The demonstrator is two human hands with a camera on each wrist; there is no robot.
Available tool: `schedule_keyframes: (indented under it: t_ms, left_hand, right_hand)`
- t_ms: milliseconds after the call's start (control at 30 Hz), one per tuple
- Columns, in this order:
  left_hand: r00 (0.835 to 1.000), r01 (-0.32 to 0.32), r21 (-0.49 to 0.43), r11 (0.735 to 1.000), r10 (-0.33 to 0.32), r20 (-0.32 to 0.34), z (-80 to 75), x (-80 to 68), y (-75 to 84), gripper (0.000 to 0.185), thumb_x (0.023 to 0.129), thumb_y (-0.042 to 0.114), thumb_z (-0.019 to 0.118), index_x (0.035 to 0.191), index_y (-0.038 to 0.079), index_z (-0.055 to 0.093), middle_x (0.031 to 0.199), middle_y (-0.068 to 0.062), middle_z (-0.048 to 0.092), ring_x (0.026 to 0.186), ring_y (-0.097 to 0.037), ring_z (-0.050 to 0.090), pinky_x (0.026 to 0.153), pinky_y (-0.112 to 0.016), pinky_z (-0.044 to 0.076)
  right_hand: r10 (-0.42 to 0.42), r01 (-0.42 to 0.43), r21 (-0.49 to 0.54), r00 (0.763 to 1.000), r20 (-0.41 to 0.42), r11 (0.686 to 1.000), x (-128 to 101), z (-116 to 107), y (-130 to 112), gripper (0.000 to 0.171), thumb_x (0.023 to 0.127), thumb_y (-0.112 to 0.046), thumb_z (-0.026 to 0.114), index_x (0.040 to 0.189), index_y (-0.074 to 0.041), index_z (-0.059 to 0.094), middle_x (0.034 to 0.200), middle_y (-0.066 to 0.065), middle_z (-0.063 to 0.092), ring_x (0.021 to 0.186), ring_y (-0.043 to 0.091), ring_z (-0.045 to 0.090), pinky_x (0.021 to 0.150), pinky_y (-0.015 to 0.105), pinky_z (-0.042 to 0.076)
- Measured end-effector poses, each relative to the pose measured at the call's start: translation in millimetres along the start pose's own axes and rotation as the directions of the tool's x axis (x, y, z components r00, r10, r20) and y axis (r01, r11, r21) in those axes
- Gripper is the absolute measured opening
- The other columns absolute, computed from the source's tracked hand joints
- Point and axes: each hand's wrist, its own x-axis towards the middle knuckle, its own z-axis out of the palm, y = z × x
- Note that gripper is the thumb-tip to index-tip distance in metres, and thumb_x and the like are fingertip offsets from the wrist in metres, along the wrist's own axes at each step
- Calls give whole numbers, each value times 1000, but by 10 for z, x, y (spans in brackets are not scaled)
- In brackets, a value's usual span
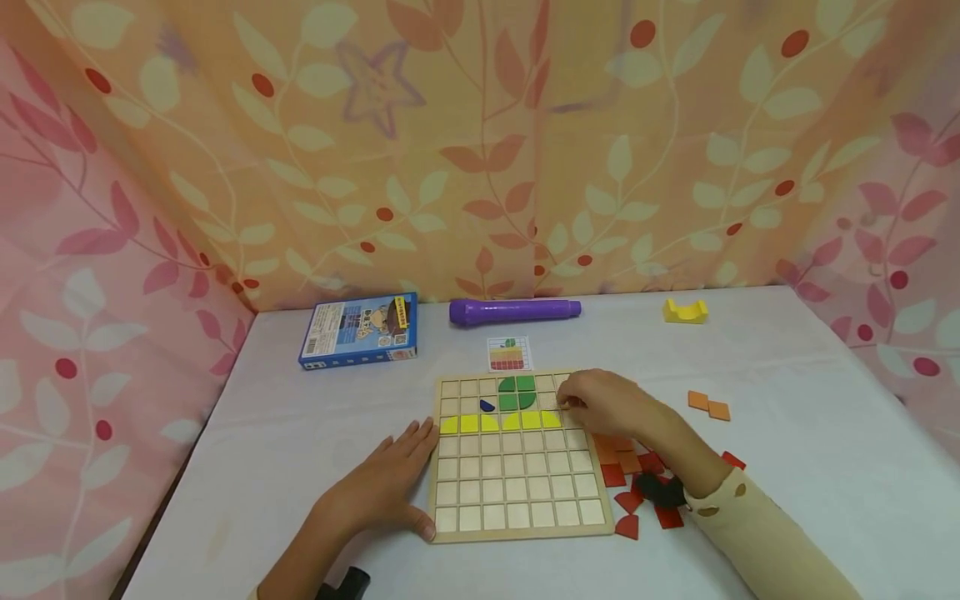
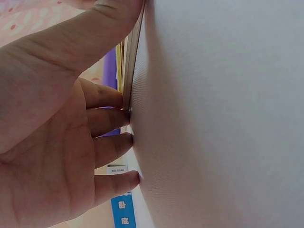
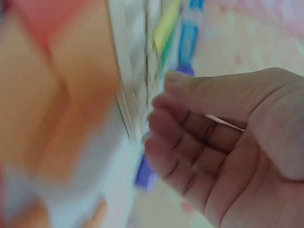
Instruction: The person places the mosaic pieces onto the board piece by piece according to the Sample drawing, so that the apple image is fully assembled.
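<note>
A wooden grid board point(image 1: 517, 492) lies on the white table point(image 1: 787, 400). On it sit green pieces point(image 1: 517, 392), a small blue piece point(image 1: 487, 406) and a row of yellow pieces point(image 1: 498, 422). My left hand point(image 1: 390, 487) lies flat beside the board's left edge, its thumb at the near-left corner; in the left wrist view its fingers point(image 2: 111, 121) touch the board's rim point(image 2: 130, 71). My right hand point(image 1: 592, 400) hovers over the board's upper right with curled fingers point(image 3: 171, 123), fingertips at the right end of the yellow row. Whether they pinch a piece is hidden.
A pattern card point(image 1: 509, 353) lies just behind the board. Further back are a blue box point(image 1: 360, 330), a purple marker point(image 1: 513, 311) and a yellow block point(image 1: 685, 311). Red and orange tiles point(image 1: 630, 475) are heaped under my right forearm, two orange tiles point(image 1: 708, 404) further right. Curtains surround the table.
</note>
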Motion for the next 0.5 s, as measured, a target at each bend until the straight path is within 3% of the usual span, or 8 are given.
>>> schedule_keyframes:
  t_ms: [167,300,500]
  left_hand:
    - [1000,-4,-4,1000,4,1,-4,7,9,133,56,63,87,158,4,26,165,-12,17,152,-32,11,119,-56,17]
    - [1000,0,-5,1000,0,2,-4,5,10,134,55,63,87,158,4,26,165,-12,17,152,-32,11,118,-56,17]
    - [1000,3,-13,1000,-3,-1,1,-1,15,134,54,62,88,158,4,27,165,-12,18,152,-31,12,118,-56,18]
  right_hand:
    - [146,-148,-54,989,-36,988,-138,-299,262,13,91,-4,69,102,-2,74,89,3,66,80,20,57,77,43,53]
    - [242,-244,-86,970,-32,966,-199,-387,448,13,90,-9,72,100,-1,73,88,5,66,77,21,56,74,44,53]
    - [266,-267,-96,964,-20,959,-203,-314,627,12,85,-13,77,87,-4,69,79,1,60,70,19,52,64,37,48]
